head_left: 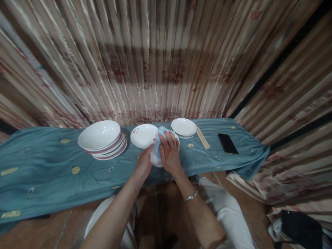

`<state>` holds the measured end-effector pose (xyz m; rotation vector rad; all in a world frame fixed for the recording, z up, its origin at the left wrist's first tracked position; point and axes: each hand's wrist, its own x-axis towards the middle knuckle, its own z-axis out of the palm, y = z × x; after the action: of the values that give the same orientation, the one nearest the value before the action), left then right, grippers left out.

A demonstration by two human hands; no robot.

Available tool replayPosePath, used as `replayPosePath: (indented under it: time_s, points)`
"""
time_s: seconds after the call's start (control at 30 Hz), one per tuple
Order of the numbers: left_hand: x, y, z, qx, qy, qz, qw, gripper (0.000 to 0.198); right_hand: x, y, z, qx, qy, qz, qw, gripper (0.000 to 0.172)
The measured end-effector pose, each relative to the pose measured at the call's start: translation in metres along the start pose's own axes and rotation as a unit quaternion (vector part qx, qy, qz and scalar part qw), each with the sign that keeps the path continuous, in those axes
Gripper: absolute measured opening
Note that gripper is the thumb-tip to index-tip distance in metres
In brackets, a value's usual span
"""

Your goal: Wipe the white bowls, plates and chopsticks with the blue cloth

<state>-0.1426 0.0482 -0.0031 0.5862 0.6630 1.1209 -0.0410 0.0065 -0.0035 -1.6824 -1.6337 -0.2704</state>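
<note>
Just right of the flowered dish [141, 136], the round plate [156, 161] faces up toward its holder. The left hand [144, 162] clamps its rim; the right hand [169, 151], fingers slightly spread, holds a blue cloth [162, 130] against it.

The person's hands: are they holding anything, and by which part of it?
The left hand holds a white floral plate by its left edge. The right hand rests on a light blue cloth over it; whether it grips that cannot be told.
</note>
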Motion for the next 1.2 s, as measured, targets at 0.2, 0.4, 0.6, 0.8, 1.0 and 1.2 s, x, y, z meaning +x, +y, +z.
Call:
replayPosePath:
  time_s: [0.2, 0.4, 0.6, 0.8, 1.0, 1.2]
  points:
    - [-0.001, 0.0, -0.002, 0.009, -0.001, -0.006, 1.0, 0.034, -0.002, 0.016, 0.01, 0.04, 0.04, 0.04, 0.998, 0.047]
    - [-0.001, 0.002, -0.003, 0.021, -0.022, -0.014, 0.999, 0.035, -0.006, 0.025, 0.019, 0.072, 0.068, 0.062, 0.993, 0.049]
    - [0.0, 0.002, -0.005, 0.026, -0.015, -0.018, 0.999, 0.037, -0.014, 0.03, 0.027, 0.094, 0.089, 0.077, 0.989, 0.051]
    - [0.0, 0.002, -0.006, 0.029, -0.009, -0.016, 0.999, 0.036, -0.03, 0.03, 0.038, 0.078, 0.097, 0.119, 0.985, 0.055]
    - [0.0, 0.002, -0.007, 0.03, -0.011, -0.015, 0.999, 0.034, -0.045, 0.025, 0.043, 0.081, 0.086, 0.152, 0.981, 0.058]
    - [0.001, 0.0, -0.008, 0.031, -0.005, -0.007, 0.999, 0.034, -0.056, 0.019, 0.041, 0.092, 0.069, 0.164, 0.98, 0.059]
